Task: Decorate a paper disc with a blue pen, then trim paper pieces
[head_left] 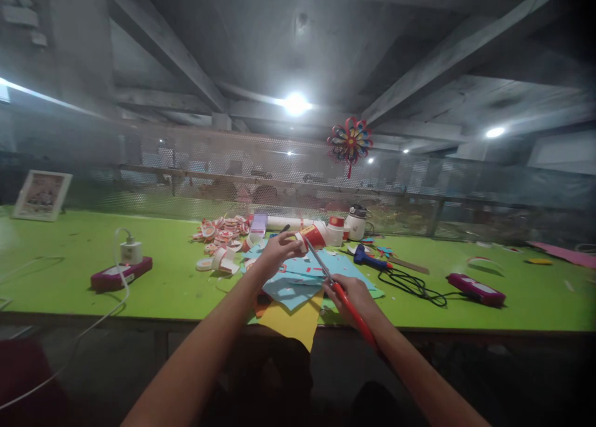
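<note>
My left hand (283, 251) grips a red and white paper cup (313, 234), held tilted above the sheets. In my right hand (354, 295) is a pair of scissors (347, 304) with long red handles. Its blades point up and left, and their tips meet the cup's side; whether they cut into it I cannot tell. Beneath both hands lie light blue paper sheets (293, 287) dotted with small red and white scraps. A yellow sheet (298, 323) sticks out over the table's front edge.
A pile of cut paper rings (222, 229) lies behind to the left. To the right are a blue glue gun (370, 257), its black cord and a purple power strip (475, 289). Another power strip (121, 274) with a charger stands left. A pinwheel (350, 141) hangs on the mesh screen.
</note>
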Available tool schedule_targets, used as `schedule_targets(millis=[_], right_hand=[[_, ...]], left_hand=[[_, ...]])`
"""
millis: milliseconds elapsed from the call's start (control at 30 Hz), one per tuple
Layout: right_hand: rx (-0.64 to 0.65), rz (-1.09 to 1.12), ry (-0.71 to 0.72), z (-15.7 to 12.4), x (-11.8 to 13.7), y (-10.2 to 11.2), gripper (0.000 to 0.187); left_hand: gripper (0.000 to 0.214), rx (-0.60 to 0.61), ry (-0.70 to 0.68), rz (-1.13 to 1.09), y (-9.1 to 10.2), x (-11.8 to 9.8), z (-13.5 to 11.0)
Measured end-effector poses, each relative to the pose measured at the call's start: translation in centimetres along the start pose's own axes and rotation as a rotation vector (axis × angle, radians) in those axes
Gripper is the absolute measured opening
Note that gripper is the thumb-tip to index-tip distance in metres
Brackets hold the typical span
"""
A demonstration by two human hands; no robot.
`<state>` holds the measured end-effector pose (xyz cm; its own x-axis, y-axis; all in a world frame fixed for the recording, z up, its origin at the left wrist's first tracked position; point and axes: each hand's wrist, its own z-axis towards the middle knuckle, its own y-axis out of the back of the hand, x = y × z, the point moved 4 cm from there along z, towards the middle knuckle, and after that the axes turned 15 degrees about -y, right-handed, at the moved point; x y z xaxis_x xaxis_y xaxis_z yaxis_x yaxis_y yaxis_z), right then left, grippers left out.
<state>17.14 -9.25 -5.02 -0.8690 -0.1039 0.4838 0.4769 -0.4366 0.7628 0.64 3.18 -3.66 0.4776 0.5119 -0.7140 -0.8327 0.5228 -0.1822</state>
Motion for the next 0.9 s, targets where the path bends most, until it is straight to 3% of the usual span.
schedule_targets(millis=[167,300,500,900], right_hand=[[-0.012,0.018,-0.017,0.5,-0.4,-0.3,0.034],[0.017,0.018,-0.009,0.7,0.1,0.2,0.037],[0.053,-0.016,-0.014,0.4,0.9,0.7,0.04],[0.06,-0.023,-0.044,0.4,0.1,0.3,0.035]], left_hand=[[0.028,-0.006,-0.061,0.032,0.1,-0.1,0.1],[0.042,-0.012,-0.107,0.047,0.0,-0.4,0.0],[0.024,0.011,-0.107,0.092,-0.2,-0.3,0.0],[0.028,0.025,-0.12,0.141,-0.1,-0.5,-0.1]])
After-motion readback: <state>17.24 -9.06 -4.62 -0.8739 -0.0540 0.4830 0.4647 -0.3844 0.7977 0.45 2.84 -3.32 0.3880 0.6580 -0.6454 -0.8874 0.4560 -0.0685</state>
